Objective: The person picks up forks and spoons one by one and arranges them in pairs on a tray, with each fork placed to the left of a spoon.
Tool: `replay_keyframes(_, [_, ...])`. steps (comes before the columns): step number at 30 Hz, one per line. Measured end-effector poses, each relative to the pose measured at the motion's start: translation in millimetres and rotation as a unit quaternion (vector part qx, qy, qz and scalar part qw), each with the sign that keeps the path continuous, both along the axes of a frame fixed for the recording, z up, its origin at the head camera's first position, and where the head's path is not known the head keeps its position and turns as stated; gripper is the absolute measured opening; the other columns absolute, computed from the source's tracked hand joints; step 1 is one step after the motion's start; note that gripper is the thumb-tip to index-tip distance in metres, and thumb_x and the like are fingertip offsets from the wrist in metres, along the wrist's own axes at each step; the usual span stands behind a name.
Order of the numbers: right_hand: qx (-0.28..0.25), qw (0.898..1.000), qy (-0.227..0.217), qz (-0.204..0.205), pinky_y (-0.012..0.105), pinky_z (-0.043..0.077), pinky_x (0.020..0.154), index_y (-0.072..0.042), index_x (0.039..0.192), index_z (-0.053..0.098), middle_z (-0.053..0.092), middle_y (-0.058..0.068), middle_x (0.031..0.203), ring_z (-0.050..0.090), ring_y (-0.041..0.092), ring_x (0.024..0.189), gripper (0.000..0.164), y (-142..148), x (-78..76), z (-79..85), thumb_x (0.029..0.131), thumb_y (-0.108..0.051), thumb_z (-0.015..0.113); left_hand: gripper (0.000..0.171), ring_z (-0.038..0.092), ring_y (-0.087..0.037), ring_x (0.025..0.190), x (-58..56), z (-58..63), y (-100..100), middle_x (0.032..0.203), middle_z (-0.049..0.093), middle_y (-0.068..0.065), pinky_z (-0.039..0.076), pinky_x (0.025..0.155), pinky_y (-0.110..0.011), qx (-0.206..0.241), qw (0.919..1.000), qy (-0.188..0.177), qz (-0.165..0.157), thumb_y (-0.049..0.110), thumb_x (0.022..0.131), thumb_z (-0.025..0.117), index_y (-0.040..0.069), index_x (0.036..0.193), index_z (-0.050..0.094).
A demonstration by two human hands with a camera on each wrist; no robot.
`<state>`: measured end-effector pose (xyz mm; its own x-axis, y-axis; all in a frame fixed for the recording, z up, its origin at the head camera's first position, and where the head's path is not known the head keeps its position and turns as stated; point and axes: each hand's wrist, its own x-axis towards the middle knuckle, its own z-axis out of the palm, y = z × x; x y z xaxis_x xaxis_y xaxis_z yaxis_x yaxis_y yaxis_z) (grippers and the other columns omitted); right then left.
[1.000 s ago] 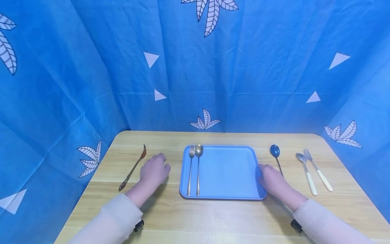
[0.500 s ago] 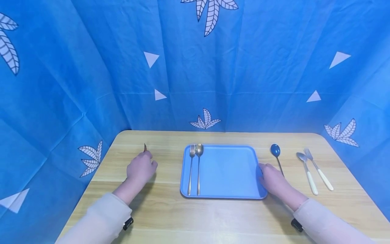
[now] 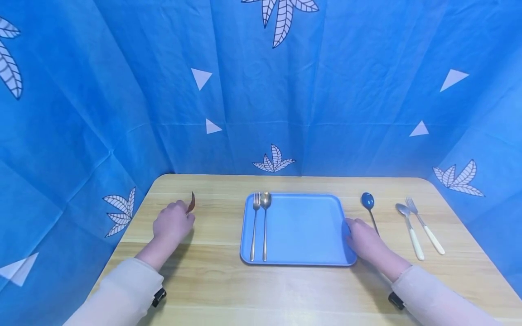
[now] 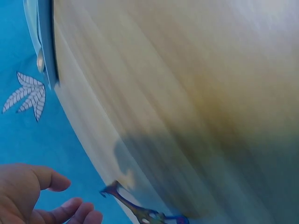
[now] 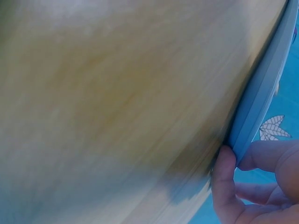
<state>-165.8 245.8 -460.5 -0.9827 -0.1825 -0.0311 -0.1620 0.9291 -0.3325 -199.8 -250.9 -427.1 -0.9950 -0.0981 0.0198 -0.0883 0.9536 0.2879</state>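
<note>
My left hand (image 3: 173, 222) hovers over a dark copper-coloured table knife (image 3: 191, 202) with an ornate handle, covering most of it in the head view. In the left wrist view its thumb and fingers are apart, with nothing between them, and the knife (image 4: 135, 207) shows beside the fingertips. My right hand (image 3: 364, 237) pinches the right rim of a blue tray (image 3: 306, 231). In the right wrist view, thumb and finger sit on either side of the tray's edge (image 5: 254, 112). A fork (image 3: 254, 226) and a gold-toned spoon (image 3: 265, 226) lie side by side at the tray's left.
Right of the tray lies a dark spoon (image 3: 368, 201), partly hidden by my right hand. Farther right are a white-handled spoon (image 3: 411, 233) and a white-handled fork (image 3: 426, 226). A blue patterned cloth (image 3: 261, 90) hangs behind the wooden table (image 3: 228, 290).
My left hand has moved left from beside the knife to over it, hiding its handle. My right hand and the tray stay where they were.
</note>
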Motion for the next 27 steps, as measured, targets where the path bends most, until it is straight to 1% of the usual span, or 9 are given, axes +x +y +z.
replay_keyframes(4, [-0.001,1.0,0.004,0.001,0.052,0.055,0.083,0.022,0.126,0.051,0.062,0.032,0.101,0.064,0.044,0.093,0.045,-0.4,0.3,0.1,0.088,0.002,0.064,0.032,0.062,-0.036,0.076,-3.5,-1.9,-10.3,0.095,0.062,-0.02,0.047,0.051,-0.044,0.002,0.9999,-0.013,0.007,0.024,0.097,0.055,-0.003,0.111,0.061])
replay_keyframes(9, [0.0,1.0,0.008,0.002,0.052,0.055,0.083,0.022,0.126,0.051,0.062,0.032,0.1,0.064,0.044,0.093,0.045,-0.4,0.2,-0.4,0.087,0.002,0.064,0.032,0.062,-0.037,0.079,-5.7,-5.0,-18.2,0.098,0.062,-0.022,0.048,0.054,-0.045,0.004,0.9996,-0.028,0.01,0.024,0.096,0.055,-0.004,0.111,0.061])
replay_keyframes(15, [0.0,1.0,0.001,-0.002,0.052,0.055,0.083,0.022,0.127,0.051,0.062,0.032,0.101,0.064,0.044,0.093,0.046,-0.4,0.0,-0.8,0.088,0.002,0.064,0.03,0.061,-0.036,0.075,-9.2,-8.7,-22.6,0.093,0.063,-0.021,0.047,0.052,-0.044,-0.002,0.9986,-0.052,0.013,0.024,0.096,0.055,-0.004,0.106,0.061])
replay_keyframes(18, [-0.001,1.0,0.0,-0.003,0.052,0.055,0.084,0.021,0.127,0.051,0.062,0.033,0.102,0.064,0.044,0.094,0.046,-0.6,0.3,-0.5,0.088,0.002,0.064,0.028,0.06,-0.034,0.072,-11.0,-12.5,-23.3,0.089,0.062,-0.02,0.046,0.051,-0.043,-0.005,0.9976,-0.067,0.016,0.023,0.096,0.054,-0.004,0.102,0.06])
replay_keyframes(23, [0.0,1.0,0.006,0.001,0.052,0.055,0.083,0.021,0.126,0.052,0.063,0.032,0.101,0.064,0.043,0.093,0.046,-0.1,0.5,-1.3,0.087,0.002,0.065,0.023,0.058,-0.032,0.07,-13.8,-18.1,-22.8,0.084,0.061,-0.018,0.046,0.051,-0.042,-0.002,0.997,-0.074,0.021,0.02,0.095,0.054,-0.003,0.098,0.059])
replay_keyframes(27, [-0.001,1.0,0.01,0.004,0.052,0.055,0.083,0.021,0.126,0.052,0.063,0.032,0.1,0.064,0.043,0.093,0.045,0.3,0.0,-2.5,0.087,0.002,0.064,0.022,0.057,-0.032,0.069,-15.2,-19.6,-21.8,0.082,0.061,-0.018,0.045,0.05,-0.042,0.004,0.996,-0.085,0.027,0.016,0.095,0.052,-0.004,0.1,0.058])
